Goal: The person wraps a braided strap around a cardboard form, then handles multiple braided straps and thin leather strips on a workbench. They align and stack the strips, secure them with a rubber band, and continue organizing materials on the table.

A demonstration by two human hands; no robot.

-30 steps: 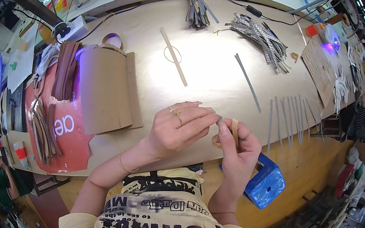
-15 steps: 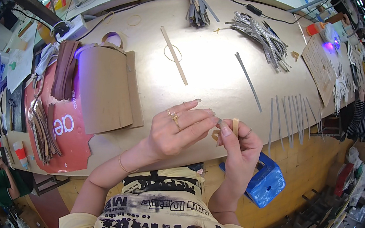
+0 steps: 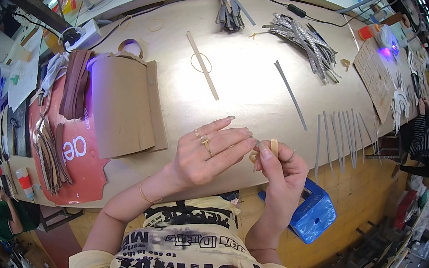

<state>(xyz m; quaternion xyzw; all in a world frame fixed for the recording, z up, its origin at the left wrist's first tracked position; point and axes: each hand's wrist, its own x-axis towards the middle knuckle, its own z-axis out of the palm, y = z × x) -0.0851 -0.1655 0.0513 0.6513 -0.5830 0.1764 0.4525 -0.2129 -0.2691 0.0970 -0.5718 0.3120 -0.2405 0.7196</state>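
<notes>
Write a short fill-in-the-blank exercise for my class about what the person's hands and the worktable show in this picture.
1. The right hand pinches a small tan strip between thumb and ____.
2. The left hand wears gold ____ on its fingers.
3. A row of thin grey strips lies on the worktable to the person's ____.
4. Below the right hand sits a ____ plastic stool.

Missing words: fingers; rings; right; blue
</notes>
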